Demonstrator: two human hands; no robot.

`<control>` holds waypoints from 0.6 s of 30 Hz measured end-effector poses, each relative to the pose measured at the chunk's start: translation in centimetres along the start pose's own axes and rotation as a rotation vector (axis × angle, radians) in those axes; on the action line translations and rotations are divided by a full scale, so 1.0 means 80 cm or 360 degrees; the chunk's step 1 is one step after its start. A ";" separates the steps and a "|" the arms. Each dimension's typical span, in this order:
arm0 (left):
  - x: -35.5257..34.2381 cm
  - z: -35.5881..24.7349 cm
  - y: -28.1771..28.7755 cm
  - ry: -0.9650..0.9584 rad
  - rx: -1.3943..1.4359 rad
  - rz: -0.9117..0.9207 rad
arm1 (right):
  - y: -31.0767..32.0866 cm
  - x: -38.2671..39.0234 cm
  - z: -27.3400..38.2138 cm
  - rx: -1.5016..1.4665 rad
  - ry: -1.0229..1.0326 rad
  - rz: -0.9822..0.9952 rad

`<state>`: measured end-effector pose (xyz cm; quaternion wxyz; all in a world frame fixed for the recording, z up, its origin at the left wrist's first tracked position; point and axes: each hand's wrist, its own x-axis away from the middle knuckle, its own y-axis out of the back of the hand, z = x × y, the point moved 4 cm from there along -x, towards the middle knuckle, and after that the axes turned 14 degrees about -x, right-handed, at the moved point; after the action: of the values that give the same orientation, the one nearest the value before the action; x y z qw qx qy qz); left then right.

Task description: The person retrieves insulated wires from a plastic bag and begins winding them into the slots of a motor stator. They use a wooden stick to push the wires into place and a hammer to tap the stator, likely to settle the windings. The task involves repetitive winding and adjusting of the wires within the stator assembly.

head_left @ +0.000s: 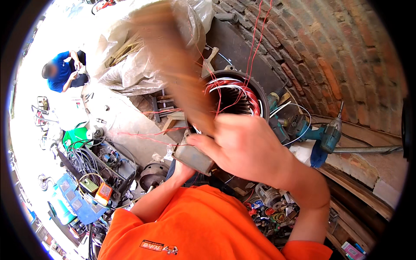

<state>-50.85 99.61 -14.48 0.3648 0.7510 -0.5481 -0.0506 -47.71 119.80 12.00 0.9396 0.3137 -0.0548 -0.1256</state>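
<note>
My right hand [242, 143] grips a long brown wooden piece [173, 69], blurred by motion, that slants up across the motor housing. Inside the round housing [263, 104] are red and white windings [255, 100], with thin red wires trailing upward and out to the left. Just below and left of my right hand is a grey metal box [190, 156] on the housing's side. My left hand [184, 169] is at the underside of that box, its fingers hidden behind it.
A person in blue [58, 76] crouches at upper left. Plastic sheeting [121, 84] lies behind. Tool bins, cables [86, 162] and a blue case [71, 195] sit left. Power drills [329, 136] stand right of the housing beside a brick wall [329, 52]. Assorted parts [268, 203] lie lower right.
</note>
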 end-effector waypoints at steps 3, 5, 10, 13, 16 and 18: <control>0.002 -0.031 0.030 -0.0076 0.0015 -0.0292 | -0.024 -0.039 0.005 -0.0026 0.0178 0.0082; 0.000 -0.044 0.040 -0.0092 0.0087 -0.0416 | -0.031 -0.049 0.011 -0.0092 0.0181 0.0110; 0.000 -0.039 0.040 0.0046 0.0342 -0.0233 | -0.029 -0.039 0.007 -0.0192 0.0211 0.0017; -0.004 -0.039 0.038 -0.0013 0.0345 -0.0250 | -0.034 -0.027 -0.009 -0.0220 0.0169 0.0016; -0.003 -0.030 0.035 0.0023 0.0358 -0.0234 | -0.042 -0.039 -0.014 -0.0225 0.0042 0.0103; -0.002 -0.035 0.037 -0.0015 0.0270 -0.0250 | -0.047 -0.047 -0.017 -0.0166 -0.0052 0.0176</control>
<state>-51.90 100.74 -10.69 0.2923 0.8195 -0.4916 -0.0359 -51.83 118.67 8.55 0.9592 0.2587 -0.0806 -0.0813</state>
